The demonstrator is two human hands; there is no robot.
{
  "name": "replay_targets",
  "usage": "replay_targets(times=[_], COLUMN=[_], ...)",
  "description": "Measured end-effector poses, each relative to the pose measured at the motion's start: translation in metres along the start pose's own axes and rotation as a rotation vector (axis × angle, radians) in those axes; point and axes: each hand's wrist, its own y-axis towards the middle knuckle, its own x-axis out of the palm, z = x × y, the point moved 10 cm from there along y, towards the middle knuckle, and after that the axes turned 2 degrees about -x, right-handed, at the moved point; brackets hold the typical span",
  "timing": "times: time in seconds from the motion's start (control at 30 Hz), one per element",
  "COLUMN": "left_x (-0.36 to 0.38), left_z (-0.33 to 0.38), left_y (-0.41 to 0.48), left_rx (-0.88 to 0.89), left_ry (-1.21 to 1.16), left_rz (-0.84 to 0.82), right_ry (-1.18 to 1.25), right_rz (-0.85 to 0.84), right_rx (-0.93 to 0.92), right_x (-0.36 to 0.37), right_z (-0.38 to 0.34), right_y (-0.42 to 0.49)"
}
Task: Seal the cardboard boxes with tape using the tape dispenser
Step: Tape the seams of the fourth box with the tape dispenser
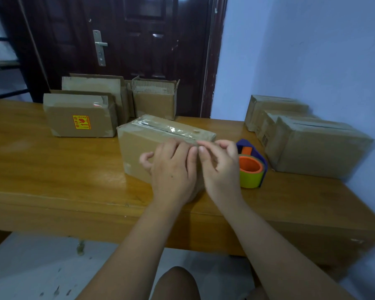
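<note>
Box (139, 148), table (52, 169) front edge: our left hand (173, 169) presses flat, right hand (220, 163) pinches the tape (165, 127). We fear a slack pinch wrinkles it.

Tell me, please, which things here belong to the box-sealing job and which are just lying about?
For the job: left hand, right hand, the middle box they work on, clear tape along its top, tape dispenser, open boxes behind, stickered box, taped boxes at right.
Lying about: dark door, its handle, wooden table beneath.
</note>
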Motion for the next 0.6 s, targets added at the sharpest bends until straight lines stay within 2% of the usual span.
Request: replay_targets(times=[0.13, 0.23, 0.33, 0.4, 0.53, 0.6], left_x=[-0.011, -0.029, -0.043, -0.051, -0.051, -0.048], left_z=[-0.011, -0.033, -0.076, -0.096, -0.092, -0.083], left_y=[0.008, 0.019, 0.03, 0.033, 0.029, 0.026], left_rx=[0.012, -0.025, -0.231, -0.299, -0.235, -0.166], left_ry=[-0.186, 0.013, 0.152, 0.119, -0.216, -0.144], left_rz=[-0.07, -0.044, -0.067, -0.084, -0.178, -0.215], right_ry=[0.034, -0.027, -0.025, -0.129, -0.261, -0.322], right_rz=[-0.112, -0.225, -0.307, -0.268, -0.095, -0.09], right_rx=[0.04, 0.067, 0.112, 0.13, 0.087, -0.02], right_x=[0.007, 0.012, 0.018, 0.015, 0.007, 0.016], right_z=[0.0, 0.005, 0.012, 0.018, 0.003, -0.016], right_y=[0.002, 0.01, 0.026, 0.038, 0.041, 0.03])
